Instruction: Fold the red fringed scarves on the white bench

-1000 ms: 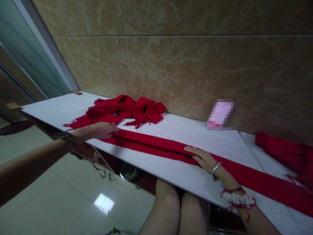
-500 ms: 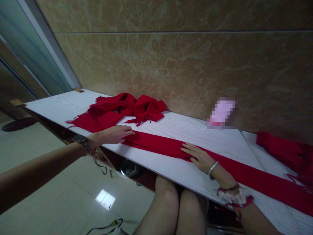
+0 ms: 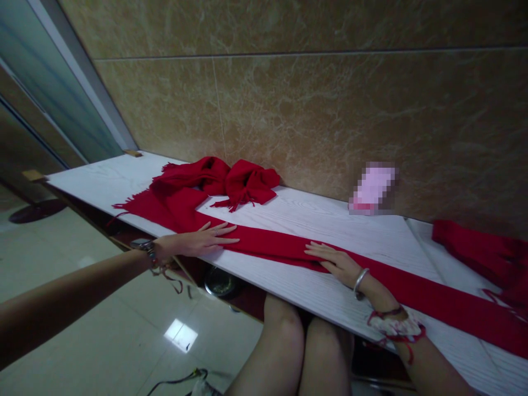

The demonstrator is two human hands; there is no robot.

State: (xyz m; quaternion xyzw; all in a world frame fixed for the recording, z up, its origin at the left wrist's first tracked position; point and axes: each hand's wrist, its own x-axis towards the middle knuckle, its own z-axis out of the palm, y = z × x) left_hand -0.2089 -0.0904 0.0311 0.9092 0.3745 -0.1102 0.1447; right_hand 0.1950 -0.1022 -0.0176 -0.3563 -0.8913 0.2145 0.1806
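A long red scarf [image 3: 272, 245] lies stretched along the white wooden table [image 3: 313, 217], folded into a narrow strip. My left hand [image 3: 202, 240] rests flat on the strip at its left part, fingers spread and pointing right. My right hand [image 3: 336, 260] lies flat on the strip near the middle, fingers stretched out to the left, a silver bangle on its wrist. The scarf's fringed end [image 3: 136, 204] spreads out to the left of my left hand.
A bunched red scarf [image 3: 231, 179] sits at the back against the tiled wall. Another red cloth [image 3: 487, 256] lies at the far right. A blurred pink object [image 3: 371, 190] leans on the wall. My knees show under the table edge; a glossy tiled floor lies left.
My left hand has slid to the right along the scarf, from near the fringed end towards my right hand, and its fingers now lie flat. My right hand has stayed in place.
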